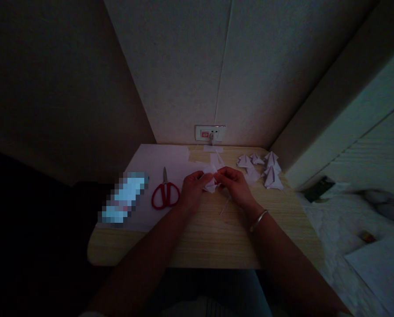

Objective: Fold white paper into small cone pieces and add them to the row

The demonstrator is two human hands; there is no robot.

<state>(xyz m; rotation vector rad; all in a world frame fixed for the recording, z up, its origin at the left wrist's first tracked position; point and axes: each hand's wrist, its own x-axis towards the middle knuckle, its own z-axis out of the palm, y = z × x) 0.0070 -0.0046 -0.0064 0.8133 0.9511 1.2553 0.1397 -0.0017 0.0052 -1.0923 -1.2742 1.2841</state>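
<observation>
Above the middle of the wooden table [230, 246], a small folded piece of white paper [210, 186] is pinched between both my hands. My left hand [197, 187] grips its left side, thumb on top. From the right, the fingers of my right hand [233, 182] close on its edge; a bracelet circles that wrist. The fingertips partly cover the paper's folds. Left of my left hand, scissors [165, 193] with red handles lie on white paper sheets [163, 156], blades pointing away. Several folded paper pieces [272, 171] stand at the back right.
A lit, blurred-out screen [126, 197] lies at the table's left. Thin paper strips [225, 206] lie around my hands. A wall socket [210, 133] with a plug sits behind the table. To the right is a pale quilted surface [332, 237] holding a white sheet [381, 268].
</observation>
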